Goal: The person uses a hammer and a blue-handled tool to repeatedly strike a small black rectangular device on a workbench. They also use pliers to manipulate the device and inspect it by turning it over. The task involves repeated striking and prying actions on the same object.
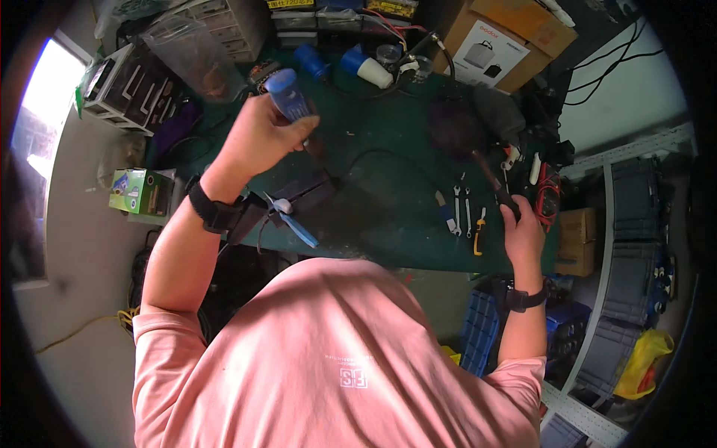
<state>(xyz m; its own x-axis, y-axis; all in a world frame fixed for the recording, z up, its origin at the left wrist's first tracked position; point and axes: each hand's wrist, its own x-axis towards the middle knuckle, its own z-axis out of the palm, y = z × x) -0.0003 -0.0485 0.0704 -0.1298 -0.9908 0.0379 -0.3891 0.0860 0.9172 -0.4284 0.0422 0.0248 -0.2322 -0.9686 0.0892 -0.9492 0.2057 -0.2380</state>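
The left hand [261,134] is curled firmly round a blue bottle [287,91], thumb pressed along its side, raised above the left part of the green desk [381,138]; the right hand [525,228] is closed about the handle end of a dark, long-handled tool [491,177] at the desk's right side, though how tightly I cannot tell. The bottle's lower end is partly covered by the fingers, so whether it is capped is unclear; if it is uncapped, too hard a squeeze could drip contents onto the desk. A lowered left wrist could knock the blue-handled pliers [299,228], which lie near the front edge and might then drop to the floor. On the other side, a careless sweep of the tool could snag the red cable [549,196] just beside the right hand, or scatter the wrenches [458,211] and the yellow-handled cutter [479,233], since they lie loose nearby.
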